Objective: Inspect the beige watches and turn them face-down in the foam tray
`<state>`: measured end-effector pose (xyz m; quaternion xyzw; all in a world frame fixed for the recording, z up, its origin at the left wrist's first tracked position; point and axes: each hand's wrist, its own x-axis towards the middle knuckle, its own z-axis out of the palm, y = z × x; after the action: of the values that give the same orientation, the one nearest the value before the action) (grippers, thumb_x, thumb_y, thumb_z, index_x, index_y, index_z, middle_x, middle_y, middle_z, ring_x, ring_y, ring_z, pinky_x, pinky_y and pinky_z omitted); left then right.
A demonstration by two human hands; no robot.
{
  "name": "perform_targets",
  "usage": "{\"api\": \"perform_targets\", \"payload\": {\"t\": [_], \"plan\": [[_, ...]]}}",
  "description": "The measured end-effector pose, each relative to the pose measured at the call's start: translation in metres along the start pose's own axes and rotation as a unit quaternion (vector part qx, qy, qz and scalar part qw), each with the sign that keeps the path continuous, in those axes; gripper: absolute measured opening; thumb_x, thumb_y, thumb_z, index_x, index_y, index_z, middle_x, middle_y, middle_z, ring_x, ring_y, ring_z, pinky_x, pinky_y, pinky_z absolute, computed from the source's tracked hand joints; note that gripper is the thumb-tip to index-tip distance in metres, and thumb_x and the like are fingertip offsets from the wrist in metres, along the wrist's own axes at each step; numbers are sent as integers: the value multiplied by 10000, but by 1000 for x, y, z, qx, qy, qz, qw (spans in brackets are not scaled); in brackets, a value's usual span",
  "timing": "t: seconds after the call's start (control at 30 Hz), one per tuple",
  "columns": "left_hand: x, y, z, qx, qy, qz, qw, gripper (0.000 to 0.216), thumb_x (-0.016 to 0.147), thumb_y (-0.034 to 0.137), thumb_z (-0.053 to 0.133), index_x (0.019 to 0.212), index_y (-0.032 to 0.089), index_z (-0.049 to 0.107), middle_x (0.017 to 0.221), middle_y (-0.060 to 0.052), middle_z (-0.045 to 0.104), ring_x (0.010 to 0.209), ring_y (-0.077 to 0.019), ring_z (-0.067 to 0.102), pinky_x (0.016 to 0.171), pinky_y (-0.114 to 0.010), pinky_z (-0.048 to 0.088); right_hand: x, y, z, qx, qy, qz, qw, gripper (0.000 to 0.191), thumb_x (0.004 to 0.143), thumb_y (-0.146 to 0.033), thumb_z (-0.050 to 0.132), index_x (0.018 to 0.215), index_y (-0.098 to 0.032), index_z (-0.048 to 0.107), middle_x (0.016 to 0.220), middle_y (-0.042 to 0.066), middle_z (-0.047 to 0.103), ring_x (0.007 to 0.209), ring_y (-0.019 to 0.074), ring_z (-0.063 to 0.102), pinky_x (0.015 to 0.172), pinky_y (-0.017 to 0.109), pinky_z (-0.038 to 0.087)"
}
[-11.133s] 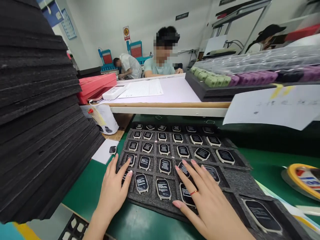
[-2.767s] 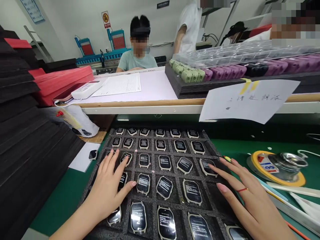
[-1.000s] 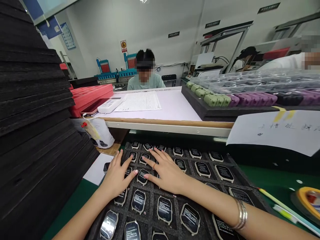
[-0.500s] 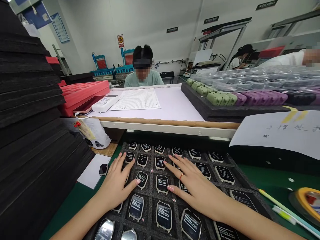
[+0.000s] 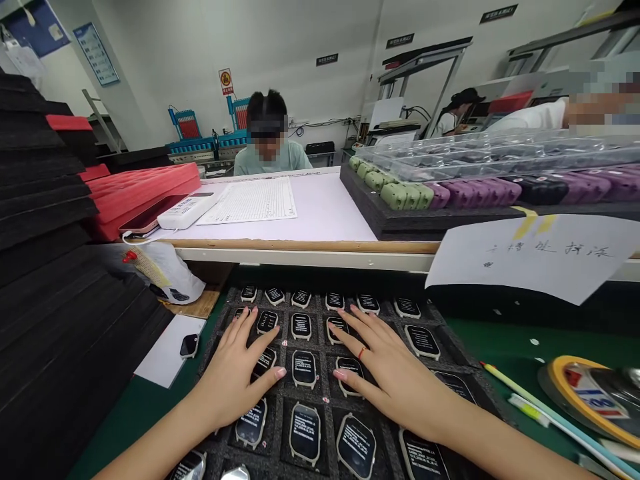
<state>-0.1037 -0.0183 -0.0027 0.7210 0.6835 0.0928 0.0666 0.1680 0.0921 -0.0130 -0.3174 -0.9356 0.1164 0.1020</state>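
A black foam tray (image 5: 320,400) lies on the green bench in front of me, its pockets filled with several watch bodies (image 5: 304,367) with dark screens. My left hand (image 5: 235,373) lies flat on the tray's left part, fingers spread over the watches. My right hand (image 5: 385,367), with a red ring, rests flat on the tray's middle, fingers stretched toward the far rows. Neither hand holds anything.
A tall stack of black foam sheets (image 5: 55,280) stands at the left. A single watch body (image 5: 189,345) lies on white paper beside the tray. A tape roll (image 5: 590,393) and pens (image 5: 540,413) lie at right. A raised shelf (image 5: 310,247) carries papers, red trays and coloured cases. A person (image 5: 267,143) sits opposite.
My right hand has slid to the right across the tray, away from the left hand. The left hand stays flat near the tray's left side. The view has shifted slightly.
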Motion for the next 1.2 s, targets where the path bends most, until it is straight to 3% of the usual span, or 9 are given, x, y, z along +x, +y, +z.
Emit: {"api": "perform_targets", "payload": {"t": [0.23,0.53,0.67,0.87,1.03,1.2], "plan": [[-2,-5,4,29,35,-29,999,634,956,548,409,1505,237,354,1611,-131,258,1494,-350,155,1162,-598,260,10,-13,-1,31,-31,-24,999,655,956,-614,406,1503,-255,378,1609,127,255,1489,376,151,1165,640,222],[0,-8,5,51,55,-14,997,538,966,503,416,1473,321,412,1616,-101,247,1490,-355,170,1160,-592,269,29,-18,-1,45,-32,-42,998,658,950,-637,390,1482,-249,420,1607,118,258,1493,371,131,1178,631,179],[-2,-10,4,45,57,-24,997,587,970,504,406,1514,297,329,1614,-101,257,1496,-336,159,1169,-575,268,13,-10,-9,43,-20,-19,999,673,961,-608,391,1524,-244,332,1621,105,220,1497,353,128,1177,621,212],[-5,-12,3,29,50,-39,998,603,956,510,438,1516,327,311,1618,-68,261,1486,-361,188,1143,-603,304,-34,21,-7,16,40,30,999,617,966,-562,414,1532,-359,277,1624,24,226,1470,386,213,1071,650,403],[3,8,-3,20,12,-4,1000,628,952,537,430,1521,303,302,1621,-91,245,1484,-355,200,1129,-601,328,-61,46,-1,-15,85,66,994,584,975,-535,406,1520,-344,317,1605,45,294,1472,368,234,1083,671,369],[25,47,1,7,-49,81,996,673,937,597,405,1527,297,287,1636,-114,172,1496,-359,133,1146,-614,283,-62,46,-1,-33,95,80,992,554,983,-514,411,1484,-279,414,1590,109,319,1478,366,221,1121,668,293]]}}
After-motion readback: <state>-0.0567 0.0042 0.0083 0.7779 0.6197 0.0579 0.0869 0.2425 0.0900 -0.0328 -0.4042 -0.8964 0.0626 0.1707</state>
